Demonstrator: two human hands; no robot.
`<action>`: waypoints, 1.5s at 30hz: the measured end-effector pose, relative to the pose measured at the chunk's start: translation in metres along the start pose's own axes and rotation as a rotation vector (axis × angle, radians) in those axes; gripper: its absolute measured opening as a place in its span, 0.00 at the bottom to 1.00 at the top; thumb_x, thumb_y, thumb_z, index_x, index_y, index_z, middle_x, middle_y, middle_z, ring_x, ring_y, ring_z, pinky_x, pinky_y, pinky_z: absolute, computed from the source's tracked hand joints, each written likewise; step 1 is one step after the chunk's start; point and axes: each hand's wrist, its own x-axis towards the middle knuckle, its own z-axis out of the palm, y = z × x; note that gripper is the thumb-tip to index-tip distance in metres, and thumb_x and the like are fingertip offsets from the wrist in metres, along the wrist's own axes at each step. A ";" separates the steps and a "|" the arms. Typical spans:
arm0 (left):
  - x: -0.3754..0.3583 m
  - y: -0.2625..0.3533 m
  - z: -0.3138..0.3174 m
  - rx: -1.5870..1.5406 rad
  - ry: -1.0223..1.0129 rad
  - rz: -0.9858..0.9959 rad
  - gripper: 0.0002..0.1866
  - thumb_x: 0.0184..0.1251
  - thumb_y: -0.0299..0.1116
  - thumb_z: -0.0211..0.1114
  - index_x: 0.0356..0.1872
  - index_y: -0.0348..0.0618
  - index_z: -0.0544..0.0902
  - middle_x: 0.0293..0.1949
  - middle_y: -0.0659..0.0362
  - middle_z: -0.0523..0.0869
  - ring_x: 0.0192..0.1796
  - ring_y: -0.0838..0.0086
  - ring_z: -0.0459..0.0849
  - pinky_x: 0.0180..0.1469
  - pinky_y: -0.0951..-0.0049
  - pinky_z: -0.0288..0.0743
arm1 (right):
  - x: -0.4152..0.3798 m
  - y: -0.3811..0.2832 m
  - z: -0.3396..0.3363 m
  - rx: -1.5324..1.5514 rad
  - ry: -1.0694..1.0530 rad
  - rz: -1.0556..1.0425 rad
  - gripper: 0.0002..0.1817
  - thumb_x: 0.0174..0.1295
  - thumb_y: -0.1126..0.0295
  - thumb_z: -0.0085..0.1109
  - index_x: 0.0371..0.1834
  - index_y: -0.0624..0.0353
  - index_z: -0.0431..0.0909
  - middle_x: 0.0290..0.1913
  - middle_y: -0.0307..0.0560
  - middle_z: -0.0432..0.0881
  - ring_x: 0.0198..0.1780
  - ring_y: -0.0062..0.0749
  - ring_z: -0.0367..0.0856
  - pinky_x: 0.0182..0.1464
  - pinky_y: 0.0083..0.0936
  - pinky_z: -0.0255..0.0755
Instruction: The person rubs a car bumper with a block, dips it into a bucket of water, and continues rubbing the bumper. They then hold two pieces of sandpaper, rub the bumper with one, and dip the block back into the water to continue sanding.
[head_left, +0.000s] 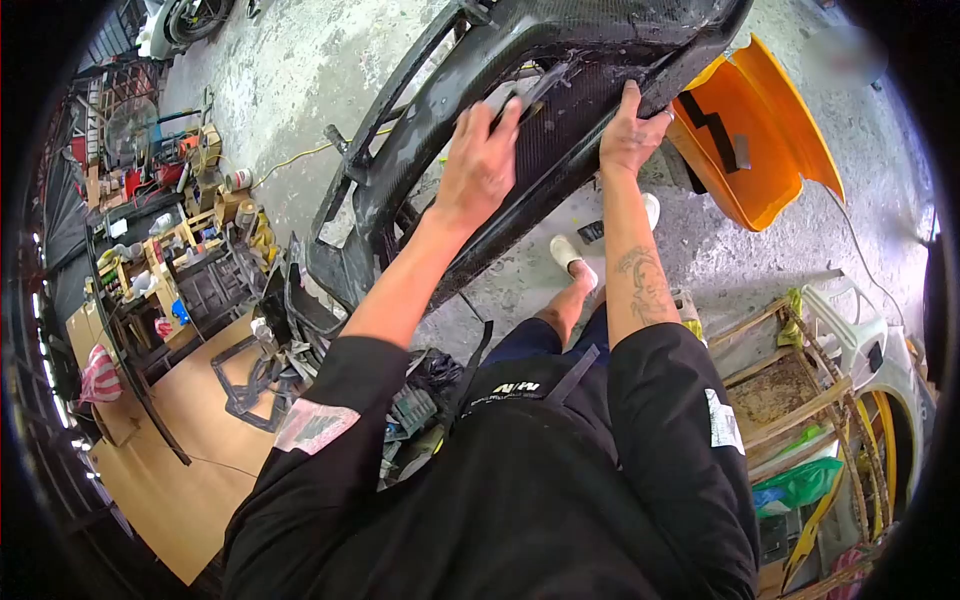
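A black car bumper [590, 45] with a woven carbon-like surface and greyish smudges lies slanted across the upper middle. My right hand [632, 140] is wrapped over its near edge, the thumb resting on top. My left hand [478, 170] is at the bumper's opening, its fingers bent and a little blurred by motion. A small dark thing shows at its fingertips, but what it is I cannot make out.
An orange curved body panel [775, 130] stands on the concrete floor at the right. Below it are a wooden frame [800, 420] and a white plastic chair [850, 325]. Cluttered shelves [170, 240] and a plywood sheet [180, 460] occupy the left. My feet [575, 258] are below the bumper.
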 end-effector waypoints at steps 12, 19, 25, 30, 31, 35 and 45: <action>-0.040 0.018 -0.055 -0.076 0.151 -0.302 0.18 0.77 0.29 0.67 0.63 0.36 0.85 0.43 0.50 0.79 0.41 0.61 0.81 0.43 0.62 0.78 | 0.001 -0.006 -0.003 0.033 -0.077 0.048 0.52 0.67 0.43 0.64 0.77 0.82 0.59 0.72 0.79 0.73 0.73 0.65 0.73 0.77 0.41 0.62; -0.002 0.009 0.012 -0.003 0.130 -0.184 0.18 0.76 0.23 0.65 0.63 0.29 0.83 0.41 0.46 0.73 0.38 0.54 0.78 0.40 0.59 0.76 | -0.001 0.000 -0.002 -0.057 -0.048 -0.016 0.50 0.67 0.44 0.64 0.76 0.81 0.61 0.69 0.77 0.75 0.70 0.65 0.74 0.76 0.42 0.62; -0.004 0.010 0.003 -0.023 0.126 -0.191 0.16 0.74 0.21 0.65 0.60 0.29 0.84 0.40 0.45 0.73 0.39 0.51 0.77 0.40 0.58 0.75 | -0.002 -0.001 0.002 0.027 -0.069 0.012 0.47 0.69 0.47 0.64 0.75 0.80 0.62 0.68 0.77 0.76 0.69 0.65 0.75 0.76 0.43 0.63; -0.031 0.013 -0.009 -0.095 0.094 -0.237 0.17 0.74 0.21 0.65 0.61 0.30 0.82 0.39 0.45 0.72 0.39 0.50 0.77 0.41 0.57 0.75 | -0.001 -0.007 0.000 -0.017 -0.057 -0.008 0.46 0.69 0.46 0.63 0.75 0.77 0.64 0.68 0.75 0.76 0.69 0.64 0.76 0.73 0.44 0.66; -0.025 0.013 -0.007 -0.095 0.103 -0.235 0.17 0.74 0.21 0.65 0.61 0.30 0.82 0.39 0.45 0.72 0.39 0.50 0.77 0.41 0.57 0.75 | 0.000 -0.002 0.002 -0.011 -0.035 -0.011 0.45 0.69 0.46 0.63 0.74 0.77 0.65 0.69 0.75 0.75 0.69 0.64 0.76 0.73 0.45 0.66; 0.006 0.009 0.006 -0.046 0.148 -0.198 0.15 0.75 0.24 0.66 0.60 0.31 0.84 0.40 0.45 0.74 0.38 0.52 0.78 0.37 0.59 0.74 | -0.003 -0.010 -0.002 -0.063 -0.058 0.015 0.45 0.70 0.45 0.63 0.74 0.77 0.65 0.68 0.75 0.75 0.69 0.64 0.75 0.74 0.43 0.65; -0.081 0.022 -0.067 -0.091 0.198 -0.492 0.16 0.75 0.26 0.68 0.61 0.35 0.86 0.44 0.48 0.81 0.41 0.58 0.84 0.42 0.63 0.80 | 0.001 -0.001 0.004 -0.026 -0.006 0.028 0.48 0.64 0.46 0.68 0.73 0.79 0.67 0.65 0.69 0.77 0.65 0.53 0.77 0.71 0.39 0.66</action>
